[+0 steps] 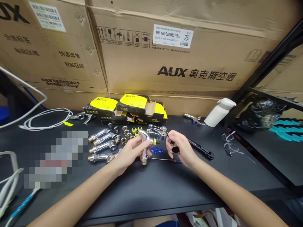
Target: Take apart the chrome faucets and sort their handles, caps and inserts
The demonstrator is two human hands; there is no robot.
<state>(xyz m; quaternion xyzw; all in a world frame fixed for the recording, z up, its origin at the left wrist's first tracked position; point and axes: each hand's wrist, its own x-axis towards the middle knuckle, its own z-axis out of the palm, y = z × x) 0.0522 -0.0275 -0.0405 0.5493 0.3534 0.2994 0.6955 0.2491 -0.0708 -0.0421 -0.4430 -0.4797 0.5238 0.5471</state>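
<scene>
Hands meet above the middle of the black tabletop [146, 189], and the chrome faucet body [145, 145] between them is the landmark for everything else.

Head view: your left hand [131, 151] is curled shut around the faucet body, fingers wrapped on its bent chrome neck, with the brass threaded end pointing down just clear of the tabletop. A yellow fitting [155, 142] sits on the faucet's right-hand end. Your right hand [178, 148] is just right of that end, fingers pinched closed on a small dark, shiny part [175, 148]; what kind of part it is cannot be told. The two hands are near each other but not touching.

Just below and right of the faucet body, a few small blue caps [156, 150] lie on the tabletop, and a thin rod [165, 160] lies under your right hand. Left of the faucet body, four more chrome faucets [104, 145] lie in a row. Behind it are brass rings [126, 131], then yellow-and-black boxes [127, 108] against the big cardboard cartons [165, 63]. Well right of it and farther back stands a white bottle [220, 112], leaning. Far left, white cables [44, 118] loop over the tabletop.
</scene>
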